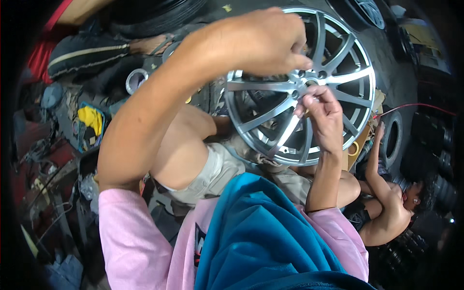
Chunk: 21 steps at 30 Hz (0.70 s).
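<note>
A silver multi-spoke alloy wheel rim [353, 75] lies face up in front of me, above my bent legs. My left hand [282, 46] is over the top of its centre, fingers curled and thumb tip near the bolt holes [322, 75]; what it holds, if anything, is hidden. My right hand [324, 116] is just below the hub, its fingers pinched beside the centre bore; I cannot make out what is between them.
Another person [386, 222] sits at lower right; someone's leg [87, 55] stretches at upper left. Around me are tyres [154, 19], another rim [367, 12], a red hose [415, 104], a tray with yellow cloth [89, 121], a yellow tape roll [354, 147] and scattered tools.
</note>
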Each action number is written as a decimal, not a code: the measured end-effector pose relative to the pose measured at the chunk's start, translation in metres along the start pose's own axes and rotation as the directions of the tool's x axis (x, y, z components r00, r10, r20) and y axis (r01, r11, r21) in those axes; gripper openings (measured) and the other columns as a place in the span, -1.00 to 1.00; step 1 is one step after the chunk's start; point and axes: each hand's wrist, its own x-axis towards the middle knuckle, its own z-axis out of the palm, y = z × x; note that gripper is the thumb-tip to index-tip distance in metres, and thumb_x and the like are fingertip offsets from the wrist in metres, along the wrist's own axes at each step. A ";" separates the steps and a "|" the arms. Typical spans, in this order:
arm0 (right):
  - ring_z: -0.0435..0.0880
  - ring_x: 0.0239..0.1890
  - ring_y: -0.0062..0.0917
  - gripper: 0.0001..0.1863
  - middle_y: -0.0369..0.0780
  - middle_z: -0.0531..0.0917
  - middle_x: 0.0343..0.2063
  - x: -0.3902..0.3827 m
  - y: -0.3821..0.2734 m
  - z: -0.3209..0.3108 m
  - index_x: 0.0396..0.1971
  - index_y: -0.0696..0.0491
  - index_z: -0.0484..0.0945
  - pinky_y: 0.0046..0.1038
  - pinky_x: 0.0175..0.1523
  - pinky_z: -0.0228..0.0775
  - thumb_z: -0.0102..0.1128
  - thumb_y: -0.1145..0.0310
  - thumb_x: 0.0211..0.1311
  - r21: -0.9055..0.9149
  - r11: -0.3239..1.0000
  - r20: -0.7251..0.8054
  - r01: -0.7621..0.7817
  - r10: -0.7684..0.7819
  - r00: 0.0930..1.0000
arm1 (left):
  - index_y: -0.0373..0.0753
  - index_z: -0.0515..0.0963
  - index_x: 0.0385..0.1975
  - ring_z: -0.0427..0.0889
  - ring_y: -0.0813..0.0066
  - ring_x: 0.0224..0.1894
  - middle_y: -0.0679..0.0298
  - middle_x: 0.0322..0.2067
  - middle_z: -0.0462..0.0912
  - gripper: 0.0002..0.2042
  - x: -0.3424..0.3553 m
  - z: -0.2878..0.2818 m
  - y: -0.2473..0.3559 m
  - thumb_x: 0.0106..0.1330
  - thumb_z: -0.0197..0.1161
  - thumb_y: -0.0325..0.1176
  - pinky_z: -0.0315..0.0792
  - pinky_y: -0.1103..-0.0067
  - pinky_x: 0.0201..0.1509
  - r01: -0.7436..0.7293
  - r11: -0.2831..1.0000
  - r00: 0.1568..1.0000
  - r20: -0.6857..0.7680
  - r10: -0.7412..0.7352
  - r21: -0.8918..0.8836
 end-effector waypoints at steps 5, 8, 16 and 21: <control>0.72 -0.25 -0.58 -0.80 -0.22 0.68 -0.24 0.009 -0.009 0.031 -0.01 0.19 0.57 -0.53 -0.07 0.59 0.31 0.46 0.49 -0.029 0.995 -0.012 0.099 -0.100 0.995 | -0.35 0.74 -0.48 0.67 0.31 -0.56 0.14 -0.64 0.66 -0.59 -0.001 0.004 -0.007 0.30 0.45 -0.04 0.50 0.38 -0.43 0.016 0.998 0.981 0.193 -0.004 -0.062; 0.73 -0.23 -0.57 -0.78 -0.20 0.67 -0.18 0.006 -0.012 0.037 0.00 0.21 0.55 -0.52 -0.05 0.61 0.32 0.48 0.48 -0.061 0.988 -0.029 0.139 -0.141 0.990 | -0.35 0.76 -0.42 0.72 0.34 -0.49 0.12 -0.58 0.71 -0.67 -0.003 0.006 -0.004 0.32 0.42 -0.13 0.53 0.37 -0.39 0.026 0.988 0.978 0.207 0.007 -0.155; 0.66 -0.30 -0.64 -0.79 -0.25 0.66 -0.22 -0.014 -0.001 0.016 0.01 0.16 0.55 -0.60 -0.24 0.45 0.32 0.43 0.51 -0.113 0.983 -0.078 0.147 -0.156 0.985 | -0.47 0.71 -0.37 0.74 0.25 -0.44 -0.06 -0.46 0.76 -0.73 -0.026 -0.038 0.041 0.41 0.31 -0.32 0.58 0.35 -0.31 0.028 0.999 0.995 0.100 -0.025 -0.022; 0.62 -0.26 -0.68 -0.76 -0.24 0.62 -0.19 -0.027 0.021 0.030 0.04 0.19 0.50 -0.59 -0.18 0.40 0.26 0.40 0.54 -0.139 0.990 -0.103 0.024 -0.039 0.994 | -0.42 0.77 -0.33 0.68 0.59 -0.52 0.20 -0.57 0.71 -0.60 -0.048 -0.048 0.015 0.57 0.22 -0.17 0.57 0.60 -0.40 0.121 0.975 0.956 -0.243 -0.166 -0.187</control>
